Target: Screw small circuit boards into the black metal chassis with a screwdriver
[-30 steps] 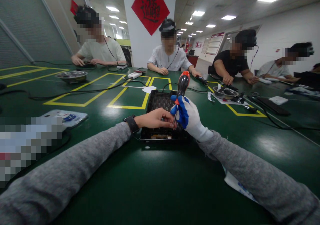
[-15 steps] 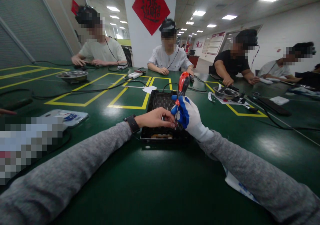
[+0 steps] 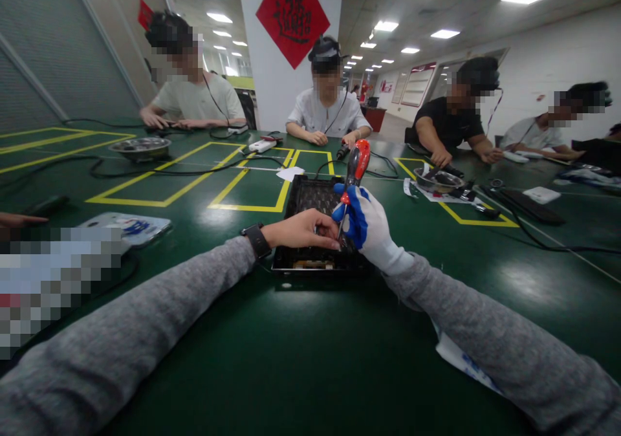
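Screwdriver point(image 3: 358, 162), red-and-black handle uppermost and slightly tilted, is clamped in the right hand point(image 3: 372, 226), which wears a white glove with blue-coated fingers. Its shaft points down into an open black casing point(image 3: 310, 195), which lies flat on the green tabletop point(image 3: 310, 358) straight ahead of the wearer. The left hand point(image 3: 306, 229) is bare, wears a black wristwatch point(image 3: 256, 240) and reaches over the casing, fingers curled close together beside the shaft. Whether those fingers pinch anything cannot be told; the tip of the blade is hidden too.

Principal hazard, in my judgement: a slip of the blade under downward pressure could stab the ungloved fingertips, which sit right next to it. Tilt of the shaft could make the tip ride out of its seat and score the casing. No clamp is visible on the casing, so a sideways push could slide it across the smooth surface. A stray tip could also nick the amber strip point(image 3: 313, 265) near the front rim.
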Demonstrator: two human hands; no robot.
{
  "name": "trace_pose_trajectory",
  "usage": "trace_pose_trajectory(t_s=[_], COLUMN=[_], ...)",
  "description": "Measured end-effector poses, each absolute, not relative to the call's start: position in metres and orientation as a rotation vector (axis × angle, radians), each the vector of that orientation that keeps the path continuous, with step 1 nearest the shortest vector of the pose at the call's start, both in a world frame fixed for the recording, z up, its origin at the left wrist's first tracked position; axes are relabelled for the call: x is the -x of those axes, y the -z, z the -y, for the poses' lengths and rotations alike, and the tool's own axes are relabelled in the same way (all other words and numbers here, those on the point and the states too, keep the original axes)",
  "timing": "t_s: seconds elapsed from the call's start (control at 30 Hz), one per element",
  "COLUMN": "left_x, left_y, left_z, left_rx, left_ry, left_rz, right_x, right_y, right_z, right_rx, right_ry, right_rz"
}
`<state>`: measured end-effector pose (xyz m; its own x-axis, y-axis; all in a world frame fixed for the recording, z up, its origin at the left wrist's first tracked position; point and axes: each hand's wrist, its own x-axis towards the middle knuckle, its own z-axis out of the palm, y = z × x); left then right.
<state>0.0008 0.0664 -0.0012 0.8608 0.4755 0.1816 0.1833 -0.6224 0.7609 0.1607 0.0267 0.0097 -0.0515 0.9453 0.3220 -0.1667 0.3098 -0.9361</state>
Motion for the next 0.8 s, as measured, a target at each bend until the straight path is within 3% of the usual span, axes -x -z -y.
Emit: trace_pose_trajectory(t_s=[0.27,0.8], left_x=[0.0,-0.001], left_y=[0.0,-0.001], left_z=[-0.067,-0.066], left_rx=[-2.24,-2.211], left_ry=[-0.457,-0.418], left_rz=[-0.42,-0.395], right_x=[-0.162,-0.161], right_y=[-0.016,-0.012], right_z=[-0.019,-0.025], right_rx=[0.855,0.802], right_ry=[-0.991,-1.111], right_rz=[1.349,1.24])
